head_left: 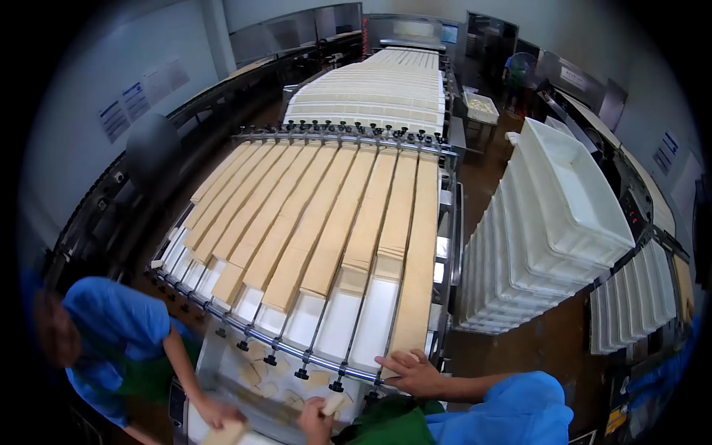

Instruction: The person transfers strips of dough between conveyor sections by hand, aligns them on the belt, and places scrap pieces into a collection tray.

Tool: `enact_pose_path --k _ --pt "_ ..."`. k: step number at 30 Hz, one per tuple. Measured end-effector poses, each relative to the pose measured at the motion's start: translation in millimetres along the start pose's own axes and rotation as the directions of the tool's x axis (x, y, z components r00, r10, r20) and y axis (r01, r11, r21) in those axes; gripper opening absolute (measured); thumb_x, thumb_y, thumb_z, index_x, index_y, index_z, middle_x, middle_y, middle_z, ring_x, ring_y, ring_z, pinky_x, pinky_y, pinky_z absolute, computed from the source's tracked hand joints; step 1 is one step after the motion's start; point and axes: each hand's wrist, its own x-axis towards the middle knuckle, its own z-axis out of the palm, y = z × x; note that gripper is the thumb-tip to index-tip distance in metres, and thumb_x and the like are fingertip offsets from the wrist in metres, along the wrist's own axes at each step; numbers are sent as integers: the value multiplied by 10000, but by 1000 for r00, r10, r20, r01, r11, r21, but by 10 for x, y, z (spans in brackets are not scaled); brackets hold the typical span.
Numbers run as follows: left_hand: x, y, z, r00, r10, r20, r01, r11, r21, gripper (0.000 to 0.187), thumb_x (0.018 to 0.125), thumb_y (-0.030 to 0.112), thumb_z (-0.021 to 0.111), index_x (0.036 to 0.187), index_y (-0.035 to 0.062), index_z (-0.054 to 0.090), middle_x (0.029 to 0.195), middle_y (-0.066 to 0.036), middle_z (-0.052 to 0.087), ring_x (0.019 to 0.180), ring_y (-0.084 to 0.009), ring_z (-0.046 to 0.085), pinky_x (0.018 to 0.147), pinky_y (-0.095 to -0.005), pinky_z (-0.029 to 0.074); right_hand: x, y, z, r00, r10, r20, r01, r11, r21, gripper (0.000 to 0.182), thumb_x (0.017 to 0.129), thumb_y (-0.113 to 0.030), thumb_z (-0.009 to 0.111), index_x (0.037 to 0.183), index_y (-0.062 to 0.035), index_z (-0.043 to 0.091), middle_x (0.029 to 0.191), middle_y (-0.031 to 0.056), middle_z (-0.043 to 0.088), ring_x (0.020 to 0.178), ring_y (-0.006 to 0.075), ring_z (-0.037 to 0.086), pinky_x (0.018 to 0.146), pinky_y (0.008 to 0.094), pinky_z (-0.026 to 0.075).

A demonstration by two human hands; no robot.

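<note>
My right hand (413, 372) lies with fingers spread on the near end of the rightmost long row of pale tan biscuits (417, 297), at the front edge of the conveyor. Low in the view, my left hand (317, 421) is closed around a small pale biscuit piece (334, 404), over a metal bin (285, 408) with broken pieces in it. More tan rows (326, 222) run side by side between thin rails on the white belt (337, 326). Their near ends are uneven.
A co-worker's hand (216, 413) at lower left holds a tan piece. Black knobs (302, 373) hang along the front metal bar. Tall stacked white crates (549, 215) stand to the right, beside the conveyor. Further back, a knobbed crossbar (341, 139) spans the belt.
</note>
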Motion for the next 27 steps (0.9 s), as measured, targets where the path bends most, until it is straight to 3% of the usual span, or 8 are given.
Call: enact_pose_path --k 3,9,13,16,18,19,24,27 --pt "-150 179 -413 864 -493 102 494 869 25 204 780 52 666 975 31 608 975 -196 594 914 -332 562 826 -416 447 -51 22 -46 1000 13 -11 -13 1000 25 241 748 -229 573 953 -261 695 1462 25 358 1223 203 397 961 444 223" --pt "-623 -142 -614 877 -450 -166 462 886 39 215 814 67 642 1016 10 597 978 -198 574 897 -344 542 809 -414 443 51 -16 145 970 239 50 -236 970 -59 170 776 -199 597 868 -250 731 1417 60 406 1244 245 393 945 481 264" --pt "-1375 -698 -691 743 -634 -214 653 756 30 256 858 106 606 1084 -8 571 1051 -207 567 947 -349 541 852 -419 436 217 -154 55 991 136 -12 -136 990 49 165 723 -143 629 861 -169 716 1284 73 526 1183 262 455 936 498 276" --pt "-1628 -627 -899 798 -481 -362 567 804 181 317 888 135 576 1155 -30 530 1118 -213 548 1002 -360 524 902 -423 417 440 -381 85 989 22 -145 0 988 153 161 716 -167 648 868 -133 691 1223 68 563 1151 252 479 932 496 277" --pt "-1418 -57 -1240 556 -712 -429 768 638 -65 517 887 287 585 1225 -83 461 1154 -271 521 1068 -408 497 949 -437 398 606 -578 151 991 -39 -125 61 983 174 223 724 -187 647 937 -123 665 1191 70 572 1140 244 483 929 491 281" --pt "-1586 -335 -1268 516 -590 -621 731 681 -40 254 794 17 611 1035 20 532 1001 -109 553 773 -199 557 656 -279 447 688 -668 246 992 -62 -113 85 974 211 253 733 -208 647 969 -119 656 1183 70 574 1136 246 484 927 492 283" --pt "-2611 -538 -1698 310 -521 -795 899 434 66 483 789 123 652 1186 -66 452 1171 -239 479 1124 -396 431 997 -451 325 1120 -1402 689 976 -217 16 202 929 310 343 771 -264 626 1075 -105 611 1204 81 550 1165 282 442 954 511 264" --pt "-3037 -448 -1975 -12 -560 -828 996 -82 41 676 719 305 742 1233 -44 475 1244 -300 459 1196 -423 401 1017 -507 304 1450 -1904 946 932 -360 39 320 868 379 389 768 -259 634 1112 -82 589 1244 116 514 1189 319 413 976 515 238"
